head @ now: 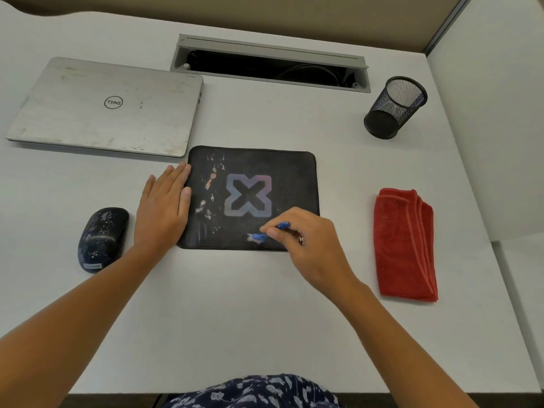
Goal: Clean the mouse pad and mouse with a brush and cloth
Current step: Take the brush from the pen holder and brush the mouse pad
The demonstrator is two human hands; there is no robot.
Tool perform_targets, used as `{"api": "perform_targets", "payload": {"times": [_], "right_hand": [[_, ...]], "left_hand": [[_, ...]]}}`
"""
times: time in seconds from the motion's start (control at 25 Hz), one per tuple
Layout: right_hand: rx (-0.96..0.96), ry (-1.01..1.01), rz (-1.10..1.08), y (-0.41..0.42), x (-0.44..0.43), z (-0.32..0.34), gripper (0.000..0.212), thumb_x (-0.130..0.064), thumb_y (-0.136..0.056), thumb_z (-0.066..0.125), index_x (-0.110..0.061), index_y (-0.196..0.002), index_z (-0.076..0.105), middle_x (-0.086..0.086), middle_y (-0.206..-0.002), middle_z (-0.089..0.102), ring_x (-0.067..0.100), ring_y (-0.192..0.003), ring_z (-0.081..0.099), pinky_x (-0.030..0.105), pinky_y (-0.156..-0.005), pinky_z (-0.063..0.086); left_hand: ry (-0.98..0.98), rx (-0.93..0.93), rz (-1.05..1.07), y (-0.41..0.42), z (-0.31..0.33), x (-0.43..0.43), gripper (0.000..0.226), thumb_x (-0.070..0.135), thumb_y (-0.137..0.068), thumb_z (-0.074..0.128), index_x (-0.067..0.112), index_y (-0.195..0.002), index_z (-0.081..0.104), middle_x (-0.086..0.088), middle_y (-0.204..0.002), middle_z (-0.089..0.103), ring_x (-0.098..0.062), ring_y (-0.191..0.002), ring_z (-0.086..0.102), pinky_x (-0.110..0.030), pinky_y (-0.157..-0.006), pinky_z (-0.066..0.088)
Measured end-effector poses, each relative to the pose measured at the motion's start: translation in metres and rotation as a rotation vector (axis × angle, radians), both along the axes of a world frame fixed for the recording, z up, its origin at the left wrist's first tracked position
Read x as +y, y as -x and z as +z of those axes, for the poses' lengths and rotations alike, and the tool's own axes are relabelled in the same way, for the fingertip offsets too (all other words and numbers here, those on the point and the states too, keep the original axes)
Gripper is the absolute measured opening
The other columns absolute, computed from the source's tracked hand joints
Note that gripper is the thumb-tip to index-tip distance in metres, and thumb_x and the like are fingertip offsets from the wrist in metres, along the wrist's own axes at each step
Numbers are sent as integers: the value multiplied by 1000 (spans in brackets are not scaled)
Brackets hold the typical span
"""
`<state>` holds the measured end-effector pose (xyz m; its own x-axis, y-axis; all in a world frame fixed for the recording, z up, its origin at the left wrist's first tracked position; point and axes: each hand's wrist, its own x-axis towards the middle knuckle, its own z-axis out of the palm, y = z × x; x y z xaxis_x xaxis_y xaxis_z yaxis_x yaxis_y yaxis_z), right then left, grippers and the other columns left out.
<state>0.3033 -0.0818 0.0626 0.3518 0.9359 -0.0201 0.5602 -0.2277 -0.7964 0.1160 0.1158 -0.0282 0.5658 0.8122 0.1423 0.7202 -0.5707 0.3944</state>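
Note:
A black mouse pad (291, 178) with an X logo and pale stains on its left half lies in the middle of the desk. My left hand (163, 206) lies flat with straight fingers on the pad's left edge. My right hand (306, 240) pinches a small blue brush (260, 237), whose pale bristles touch the pad near its front edge. A dark, speckled mouse (101, 238) sits on the desk left of my left hand. A folded red cloth (404, 244) lies to the right of the pad.
A closed silver laptop (109, 107) lies at the back left. A black mesh pen cup (394, 107) stands at the back right. A grey cable tray (269, 61) is sunk into the desk's rear. The desk edge runs near my lap.

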Motion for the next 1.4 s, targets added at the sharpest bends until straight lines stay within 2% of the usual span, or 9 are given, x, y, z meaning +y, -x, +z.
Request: {"api": "perform_targets", "payload": {"times": [0.16, 0.32, 0.48, 0.6, 0.68, 0.84, 1.16, 1.32, 1.4], "right_hand": [[-186, 130, 125, 2, 2, 3, 24, -20, -94, 54, -8, -111, 66, 6, -111, 65, 18, -99, 60, 18, -88, 44], [-595, 392, -42, -33, -27, 13, 17, -10, -90, 58, -11, -106, 65, 5, -100, 61, 24, -91, 60, 23, -65, 33], [-256, 56, -138, -14, -13, 14, 10, -12, -91, 60, -6, -91, 68, 2, -87, 62, 15, -77, 60, 14, -64, 38], [-42, 57, 4, 15, 5, 3, 18, -19, -93, 58, -5, -98, 69, 8, -95, 68, 8, -79, 60, 10, -75, 47], [-67, 132, -70, 7, 3, -2, 19, -21, -94, 56, -5, -98, 66, 9, -94, 68, 6, -75, 59, 10, -71, 47], [-544, 136, -465, -26, -11, 6, 17, -14, -94, 52, -6, -83, 63, 9, -72, 63, 26, -60, 56, 25, -53, 28], [22, -36, -196, 32, 38, -10, 21, -18, -95, 55, -6, -81, 64, 3, -70, 63, -1, -53, 49, 6, -52, 42], [-470, 125, -566, -19, 20, -8, 21, -15, -97, 48, -5, -86, 63, 11, -75, 62, 21, -61, 57, 19, -53, 29], [-513, 71, -647, -33, 12, -3, 21, -14, -97, 48, -4, -89, 64, 12, -75, 63, 21, -60, 55, 22, -56, 30]], "left_hand": [[4, -5, -1, 0, 0, -1, 52, 32, -101, 21, 18, -150, 32, -1, -155, 34, -19, -145, 25, -38, -122, 10], [7, -4, 2, -1, 2, -1, 52, 32, -101, 21, 18, -150, 31, -1, -155, 33, -19, -145, 25, -40, -121, 10], [8, 3, 3, -1, 3, -2, 53, 32, -100, 21, 18, -150, 31, -1, -156, 33, -20, -145, 25, -41, -121, 11], [10, 5, 2, -1, 3, -2, 53, 32, -101, 21, 18, -150, 31, -1, -156, 33, -20, -145, 25, -41, -121, 11], [16, 2, 3, -1, 4, -2, 52, 32, -101, 21, 18, -150, 31, -1, -156, 32, -19, -145, 25, -41, -121, 11], [21, -6, 2, -1, 4, -1, 52, 32, -101, 22, 18, -150, 31, 0, -156, 33, -19, -145, 25, -41, -121, 11], [21, -10, 3, -1, 3, -2, 52, 32, -101, 22, 18, -150, 31, 0, -155, 33, -18, -145, 25, -40, -122, 10], [15, -4, 5, -2, 3, -1, 52, 31, -101, 22, 18, -150, 32, 0, -155, 33, -18, -145, 25, -40, -121, 11], [10, -5, 2, -1, 2, -1, 51, 31, -101, 22, 18, -150, 32, 0, -155, 33, -19, -145, 25, -41, -121, 11]]}}
